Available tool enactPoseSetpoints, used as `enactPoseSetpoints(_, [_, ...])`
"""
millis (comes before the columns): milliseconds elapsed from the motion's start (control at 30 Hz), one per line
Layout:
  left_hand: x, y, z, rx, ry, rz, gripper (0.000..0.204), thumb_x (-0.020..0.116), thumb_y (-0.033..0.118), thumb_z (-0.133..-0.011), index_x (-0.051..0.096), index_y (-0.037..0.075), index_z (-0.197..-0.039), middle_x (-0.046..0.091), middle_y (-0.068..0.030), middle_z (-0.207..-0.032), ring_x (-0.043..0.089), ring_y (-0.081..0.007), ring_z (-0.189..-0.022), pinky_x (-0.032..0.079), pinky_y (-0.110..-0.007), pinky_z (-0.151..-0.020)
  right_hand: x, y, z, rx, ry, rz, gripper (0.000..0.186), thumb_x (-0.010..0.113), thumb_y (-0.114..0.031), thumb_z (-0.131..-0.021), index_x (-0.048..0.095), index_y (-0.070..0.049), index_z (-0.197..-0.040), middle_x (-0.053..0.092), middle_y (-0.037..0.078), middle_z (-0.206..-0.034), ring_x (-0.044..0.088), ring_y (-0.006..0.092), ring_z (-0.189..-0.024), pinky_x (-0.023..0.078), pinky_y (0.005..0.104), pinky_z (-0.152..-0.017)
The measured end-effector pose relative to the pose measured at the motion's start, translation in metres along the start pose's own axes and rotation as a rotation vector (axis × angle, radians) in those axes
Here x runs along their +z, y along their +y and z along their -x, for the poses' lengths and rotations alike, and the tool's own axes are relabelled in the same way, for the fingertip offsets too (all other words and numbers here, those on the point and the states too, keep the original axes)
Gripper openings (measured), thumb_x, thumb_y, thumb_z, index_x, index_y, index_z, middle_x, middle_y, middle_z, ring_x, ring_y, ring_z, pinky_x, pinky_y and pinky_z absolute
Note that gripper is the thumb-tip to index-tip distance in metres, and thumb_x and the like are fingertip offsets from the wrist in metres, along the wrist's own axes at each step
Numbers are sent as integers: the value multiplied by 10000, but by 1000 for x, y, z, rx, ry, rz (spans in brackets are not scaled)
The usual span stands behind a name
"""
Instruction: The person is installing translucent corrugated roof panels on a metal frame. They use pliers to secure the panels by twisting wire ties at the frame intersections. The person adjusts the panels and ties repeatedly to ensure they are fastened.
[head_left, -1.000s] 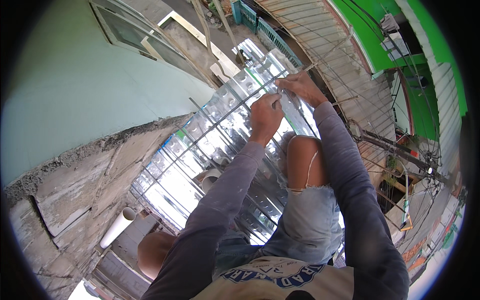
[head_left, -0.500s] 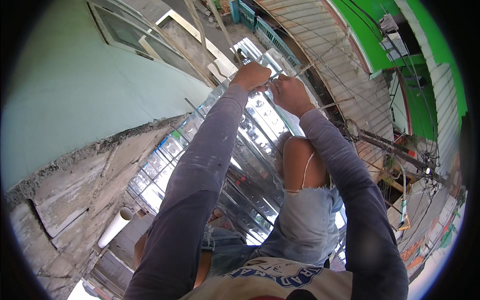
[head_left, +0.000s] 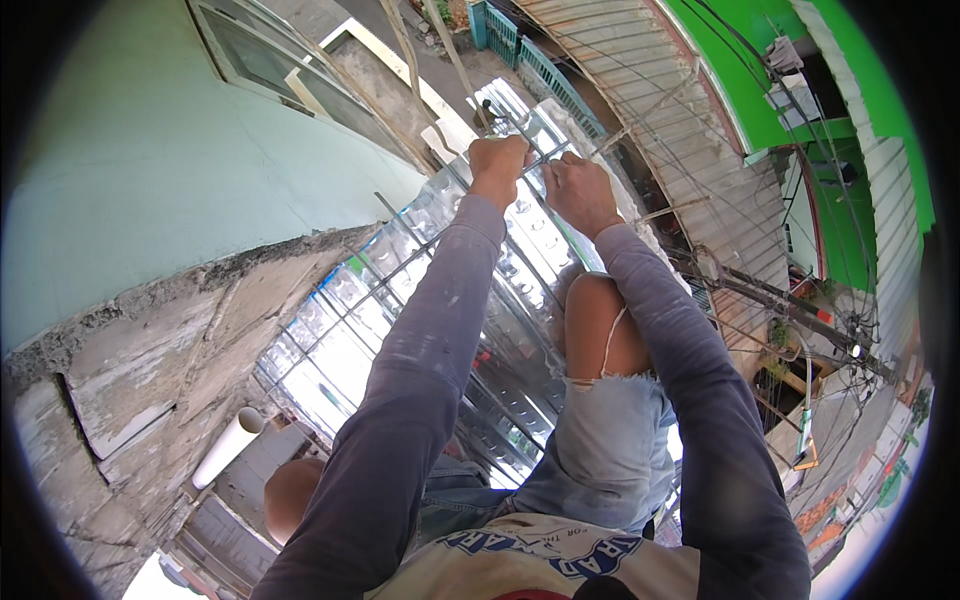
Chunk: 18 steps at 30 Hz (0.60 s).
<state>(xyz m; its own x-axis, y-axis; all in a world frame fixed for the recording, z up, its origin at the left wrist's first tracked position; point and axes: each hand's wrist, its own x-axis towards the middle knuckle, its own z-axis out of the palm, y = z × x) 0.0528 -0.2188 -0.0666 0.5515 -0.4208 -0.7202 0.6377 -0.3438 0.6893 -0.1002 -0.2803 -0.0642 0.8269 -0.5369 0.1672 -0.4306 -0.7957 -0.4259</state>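
Note:
Both arms reach forward over a grid of thin steel reinforcing bars (head_left: 392,268) laid above shiny ribbed metal decking (head_left: 350,345). My left hand (head_left: 497,168) is closed beside a crossing of the bars at the grid's far end. Just right of that crossing, my right hand (head_left: 582,194) is also closed, its fingertips curled toward the bar. A small gap with a bar running through it separates the two hands. Whatever sits within the fingers is too small or hidden to make out.
A pale green wall (head_left: 200,170) with a window rises on the left, above a rough concrete ledge (head_left: 130,300). A white pipe (head_left: 228,447) juts out below it. Beyond the decking's right edge lie a corrugated roof (head_left: 650,110) and tangled cables (head_left: 800,300).
The hands have moved slightly apart. My left hand has turned more upright and the left forearm has shifted right; my right hand stays near the same crossing.

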Motion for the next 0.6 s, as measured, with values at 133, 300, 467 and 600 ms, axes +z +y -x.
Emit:
enactPoseSetpoints(133, [-7, -11, 8, 246, -39, -148, 142, 798, 90, -858, 763, -47, -872, 682, -42, -719, 593, -151, -564, 449, -350, -513, 0, -6, 3, 73, -9, 23, 313, 664, -255, -989, 758, -4, -827, 704, 178, -851, 711, 393, -757, 578, 504, -724])
enactPoseSetpoints(300, [-9, -16, -5, 433, 88, -541, 238, 825, 162, -803, 801, -40, -926, 766, -172, -841, 748, -267, -816, 586, -369, -720, -1, -16, 0, 95, -19, 56, 317, 634, -241, -996, 752, -4, -821, 715, 185, -875, 714, 399, -771, 580, 517, -739])
enactPoseSetpoints(467, [-16, -1, -17, 226, 38, -528, 271, 801, 127, -775, 803, -37, -990, 784, -191, -894, 774, -272, -856, 610, -355, -786, -6, -22, -1, 113, -79, 47, 336, 580, -248, -1016, 741, -2, -854, 705, 175, -918, 721, 402, -805, 576, 520, -770])
enactPoseSetpoints(600, [-23, 1, -12, 438, -23, -655, 175, 783, 117, -797, 812, -33, -882, 788, -119, -818, 766, -195, -779, 600, -338, -737, -5, -20, 1, 128, -62, 39, 347, 578, -250, -1019, 737, 4, -843, 701, 174, -898, 717, 403, -790, 573, 524, -765])
